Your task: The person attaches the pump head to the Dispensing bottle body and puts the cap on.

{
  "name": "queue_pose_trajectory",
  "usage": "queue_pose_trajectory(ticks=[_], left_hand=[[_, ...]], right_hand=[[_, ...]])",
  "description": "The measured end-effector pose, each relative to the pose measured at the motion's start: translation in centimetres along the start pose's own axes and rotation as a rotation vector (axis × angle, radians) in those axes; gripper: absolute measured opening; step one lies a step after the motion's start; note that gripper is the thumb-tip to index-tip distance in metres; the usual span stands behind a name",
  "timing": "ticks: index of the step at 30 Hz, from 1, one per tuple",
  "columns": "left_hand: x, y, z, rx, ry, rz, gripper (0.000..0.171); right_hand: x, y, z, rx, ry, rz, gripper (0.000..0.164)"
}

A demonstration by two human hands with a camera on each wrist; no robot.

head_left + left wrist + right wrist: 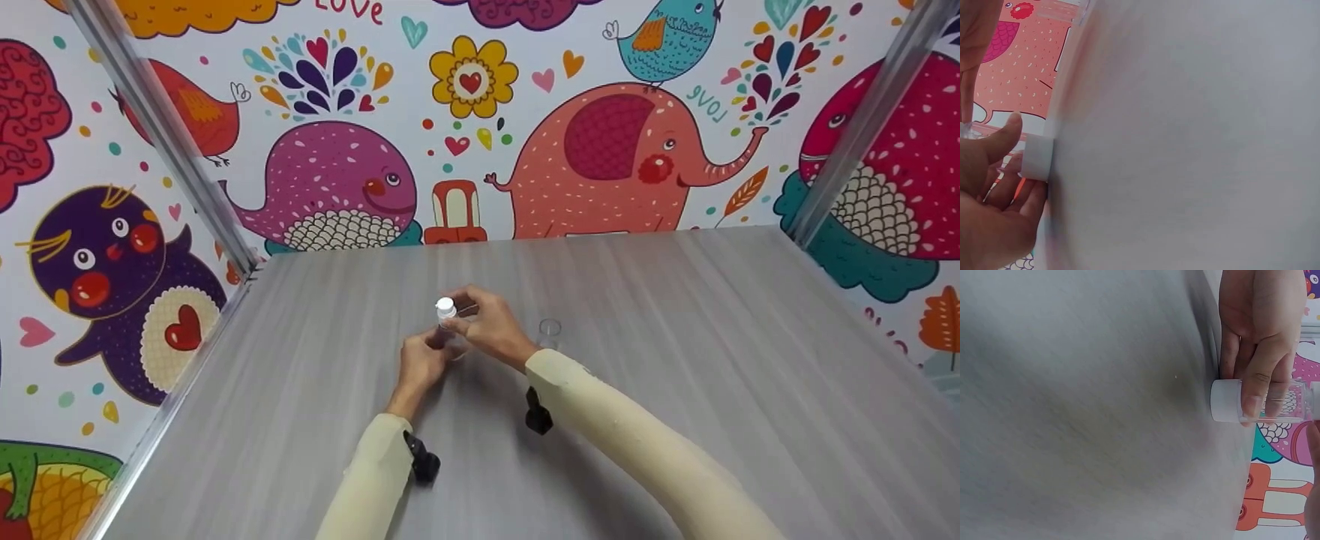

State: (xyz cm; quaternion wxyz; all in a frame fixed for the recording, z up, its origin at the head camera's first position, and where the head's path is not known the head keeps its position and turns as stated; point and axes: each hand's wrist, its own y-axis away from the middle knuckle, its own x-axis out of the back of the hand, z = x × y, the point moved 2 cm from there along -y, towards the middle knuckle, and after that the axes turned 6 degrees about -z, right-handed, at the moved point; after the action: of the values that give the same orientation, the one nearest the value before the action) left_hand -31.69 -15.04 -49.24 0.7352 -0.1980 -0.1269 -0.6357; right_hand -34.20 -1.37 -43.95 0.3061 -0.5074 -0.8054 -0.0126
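A small bottle with a clear body (1297,405), a white cap (445,306) and a white base (1037,157) stands upright on the table between the two hands. My left hand (424,365) holds the bottle low, thumb and fingers around its clear body just above the base. Higher up, my right hand (487,326) has its thumb and fingers about the white top, from the right side. Only part of the right hand (1313,495) shows at the edge of the right wrist view, where its fingers meet the top.
A clear glass-like container (550,330) stands on the grey wood-grain table (360,315), right behind the right forearm. Patterned walls (465,150) with cartoon animals and metal posts (165,142) bound the table at the back and sides.
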Motion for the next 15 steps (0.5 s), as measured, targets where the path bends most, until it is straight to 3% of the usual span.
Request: queue_pose_trajectory(ticks=[9,15], left_hand=[[0.04,0.17,-0.04,0.009,0.014,-0.007,0.026],[0.0,0.1,0.08,-0.032,0.027,-0.002,0.032]], right_hand=[[-0.15,0.07,0.13,-0.033,0.031,0.011,0.038],[-0.02,0.21,-0.1,-0.036,0.021,0.014,0.047]])
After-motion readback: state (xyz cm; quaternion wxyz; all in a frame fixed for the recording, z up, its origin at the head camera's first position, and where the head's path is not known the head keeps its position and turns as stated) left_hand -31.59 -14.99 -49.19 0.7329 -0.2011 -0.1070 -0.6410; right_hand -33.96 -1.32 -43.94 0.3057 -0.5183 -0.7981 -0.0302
